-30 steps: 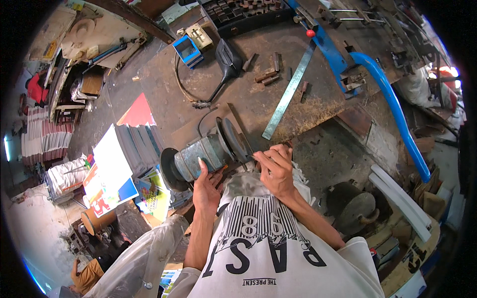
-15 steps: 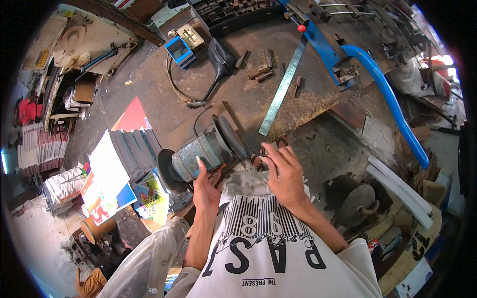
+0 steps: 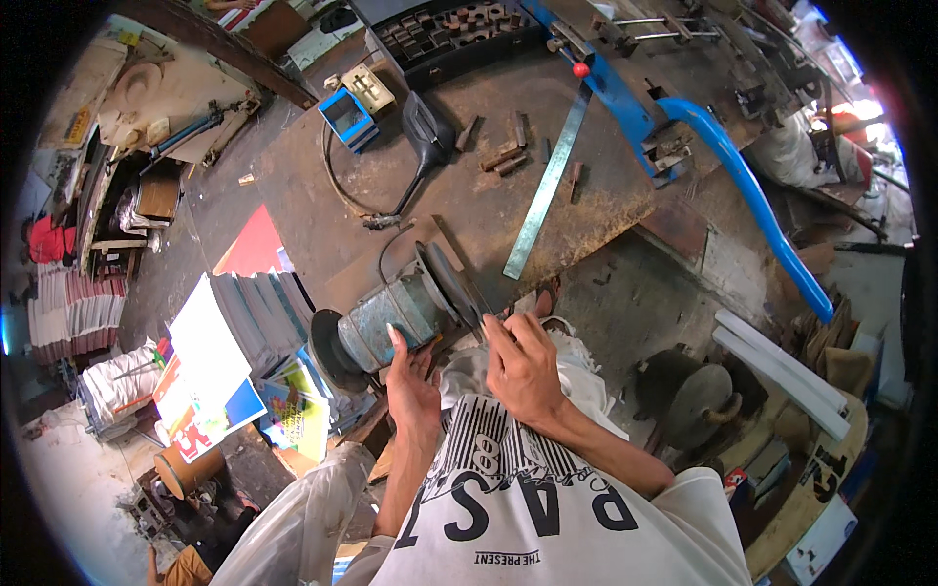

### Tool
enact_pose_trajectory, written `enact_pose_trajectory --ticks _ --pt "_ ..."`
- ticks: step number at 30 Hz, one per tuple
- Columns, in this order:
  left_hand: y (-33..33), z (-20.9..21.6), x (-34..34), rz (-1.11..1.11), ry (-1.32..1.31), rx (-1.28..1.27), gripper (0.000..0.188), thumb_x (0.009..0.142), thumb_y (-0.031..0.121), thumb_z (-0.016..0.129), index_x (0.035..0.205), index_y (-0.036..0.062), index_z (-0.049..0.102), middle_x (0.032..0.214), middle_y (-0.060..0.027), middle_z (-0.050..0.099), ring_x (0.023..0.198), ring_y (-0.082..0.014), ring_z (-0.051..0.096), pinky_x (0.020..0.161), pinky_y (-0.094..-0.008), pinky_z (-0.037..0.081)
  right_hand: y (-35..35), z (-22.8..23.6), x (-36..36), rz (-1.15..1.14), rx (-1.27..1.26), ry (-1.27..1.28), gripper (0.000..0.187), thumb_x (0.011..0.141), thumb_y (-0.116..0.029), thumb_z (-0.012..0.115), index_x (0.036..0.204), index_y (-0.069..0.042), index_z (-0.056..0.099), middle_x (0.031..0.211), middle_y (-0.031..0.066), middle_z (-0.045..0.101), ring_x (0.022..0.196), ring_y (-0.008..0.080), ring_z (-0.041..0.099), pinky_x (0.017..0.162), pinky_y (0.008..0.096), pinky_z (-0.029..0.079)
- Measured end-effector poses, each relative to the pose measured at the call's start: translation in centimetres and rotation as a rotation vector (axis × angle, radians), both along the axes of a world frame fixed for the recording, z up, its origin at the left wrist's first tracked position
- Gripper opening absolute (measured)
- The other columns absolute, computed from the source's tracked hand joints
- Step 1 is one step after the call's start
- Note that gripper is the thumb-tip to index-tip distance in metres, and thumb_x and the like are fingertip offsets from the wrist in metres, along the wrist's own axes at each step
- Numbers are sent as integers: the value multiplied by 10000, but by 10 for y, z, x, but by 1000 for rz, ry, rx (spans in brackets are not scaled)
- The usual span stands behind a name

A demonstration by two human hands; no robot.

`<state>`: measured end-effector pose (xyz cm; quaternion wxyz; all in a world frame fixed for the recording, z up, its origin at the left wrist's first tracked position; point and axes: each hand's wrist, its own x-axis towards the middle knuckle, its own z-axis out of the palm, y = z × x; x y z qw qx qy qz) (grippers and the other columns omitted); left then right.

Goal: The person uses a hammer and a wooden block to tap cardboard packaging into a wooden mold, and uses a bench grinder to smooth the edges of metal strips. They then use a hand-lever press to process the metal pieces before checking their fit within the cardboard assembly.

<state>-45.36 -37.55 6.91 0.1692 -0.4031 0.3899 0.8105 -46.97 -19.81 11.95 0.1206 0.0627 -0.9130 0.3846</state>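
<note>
A worn blue-grey bench grinder point(image 3: 388, 320) sits at the near edge of the workbench, with a dark round wheel point(image 3: 334, 352) at its left end and another point(image 3: 451, 285) at its right. My left hand point(image 3: 414, 391) lies against the near side of the grinder's body, thumb stretched up and fingers apart. Beside the right wheel, my right hand point(image 3: 528, 376) is closed in a pinch, fingertips at the wheel's near rim. Whatever is between those fingertips is too small and dark to name.
Left of the grinder are stacked printed sheets point(image 3: 207, 352). Beyond it lie a black mirror-shaped piece point(image 3: 427, 132), a blue-framed box point(image 3: 348, 119), a steel ruler point(image 3: 547, 190) and short metal rods point(image 3: 503, 159). A long blue lever point(image 3: 757, 200) reaches out at the right.
My right hand has moved left and slightly down, bringing its fingertips to the right wheel. My left hand stays against the grinder. The whole view has shifted slightly.
</note>
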Motion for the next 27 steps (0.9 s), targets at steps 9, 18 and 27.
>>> enact_pose_trajectory --ticks 9,18,27 --pt "28 91 5 -630 103 -287 387 927 362 666 1032 1 756 980 -126 742 998 -194 675 915 -378 501 71 103 -40 -74 -889 -453 269 868 -47 746 1092 91 688 896 85 729 750 61 637 651 216 513" --pt "247 138 -114 -872 1400 -1224 679 680 154 852 1311 77 612 1276 -109 592 1151 -292 564 877 -388 450 232 102 -90 -361 -1017 -375 189 866 -49 744 1006 67 691 894 75 718 791 72 642 687 202 509" --pt "391 98 -235 -262 1208 -1179 234 761 -51 692 980 25 725 927 -120 730 828 -248 693 750 -334 507 390 137 -101 -461 -655 -45 315 833 -170 776 1002 75 674 917 164 717 793 213 678 738 330 533"
